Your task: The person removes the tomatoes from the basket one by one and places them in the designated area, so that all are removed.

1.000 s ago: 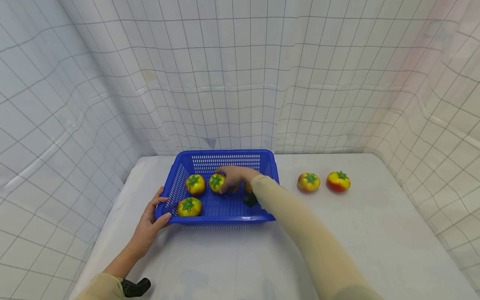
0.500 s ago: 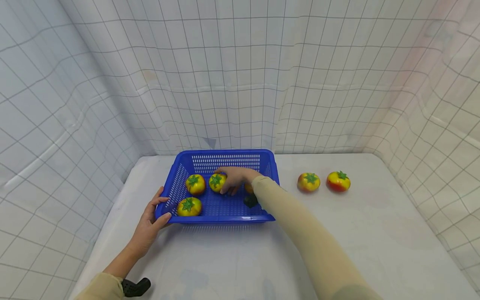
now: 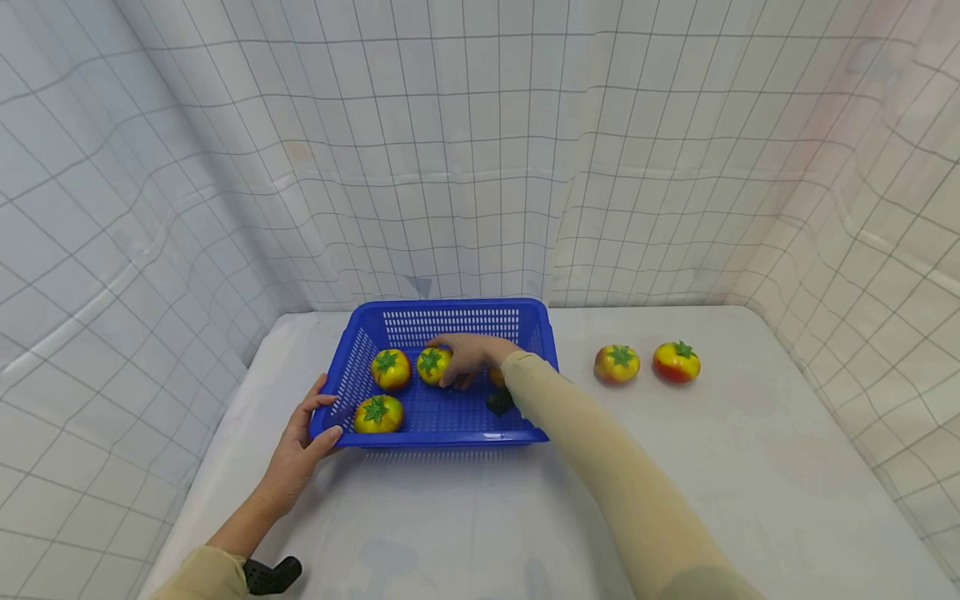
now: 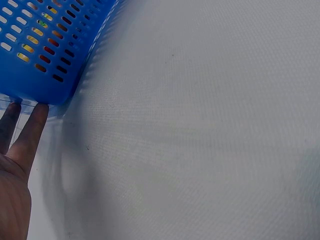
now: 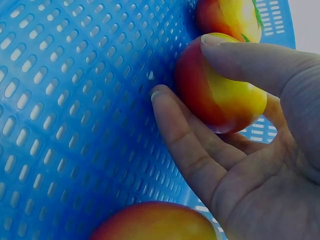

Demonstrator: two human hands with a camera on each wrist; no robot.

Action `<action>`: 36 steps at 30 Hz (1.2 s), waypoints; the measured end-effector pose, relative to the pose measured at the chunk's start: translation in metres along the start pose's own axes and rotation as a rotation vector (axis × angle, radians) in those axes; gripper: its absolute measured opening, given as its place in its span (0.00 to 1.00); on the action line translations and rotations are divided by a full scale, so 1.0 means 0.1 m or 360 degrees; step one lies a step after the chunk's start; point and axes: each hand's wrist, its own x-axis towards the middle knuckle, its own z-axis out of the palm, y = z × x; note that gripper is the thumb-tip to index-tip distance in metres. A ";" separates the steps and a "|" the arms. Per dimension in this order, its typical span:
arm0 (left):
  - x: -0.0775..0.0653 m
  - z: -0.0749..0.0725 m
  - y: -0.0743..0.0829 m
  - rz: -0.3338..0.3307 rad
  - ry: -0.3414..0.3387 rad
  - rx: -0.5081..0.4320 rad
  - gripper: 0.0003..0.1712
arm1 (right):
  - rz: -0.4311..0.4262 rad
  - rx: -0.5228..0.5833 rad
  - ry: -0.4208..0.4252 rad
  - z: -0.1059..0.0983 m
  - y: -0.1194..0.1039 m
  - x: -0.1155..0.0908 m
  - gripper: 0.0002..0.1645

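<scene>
My left hand point(image 3: 292, 462) holds the near left corner of a blue plastic basket point(image 3: 450, 438), thumb on the front rim and fingers along the left side. In the left wrist view, two fingertips point(image 4: 40, 112) touch the basket's corner. Inside the basket, my right hand point(image 3: 471, 357) has its thumb and fingers around a yellow-red tomato point(image 5: 220, 95) with a green leafy top. Two more tomatoes lie to the left of it, one behind point(image 3: 391, 369) and one in front point(image 3: 378, 414). Another tomato point(image 5: 155, 222) is mostly hidden under my right wrist.
Two tomatoes, a left one point(image 3: 617, 365) and a right one point(image 3: 677, 362), sit on the white table point(image 3: 750, 467) right of the basket. White gridded cloth point(image 3: 480, 167) encloses the back and sides. A black device point(image 3: 273, 575) is by my left wrist.
Almost nothing differs. My right hand and the tomato have shifted very slightly left; my left hand and the basket keep their place.
</scene>
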 end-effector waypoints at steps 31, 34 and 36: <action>0.00 0.00 -0.02 0.0000 -0.0006 0.0012 0.27 | -0.0318 0.0217 0.0033 -0.21 -0.02 -0.32 0.46; 0.00 0.00 -0.01 0.0003 -0.0008 0.0009 0.26 | -0.0356 0.0202 0.0029 -0.25 -0.02 -0.39 0.47; 0.00 0.00 -0.01 0.0003 -0.0007 0.0004 0.26 | -0.0371 0.0186 0.0030 -0.27 -0.01 -0.44 0.48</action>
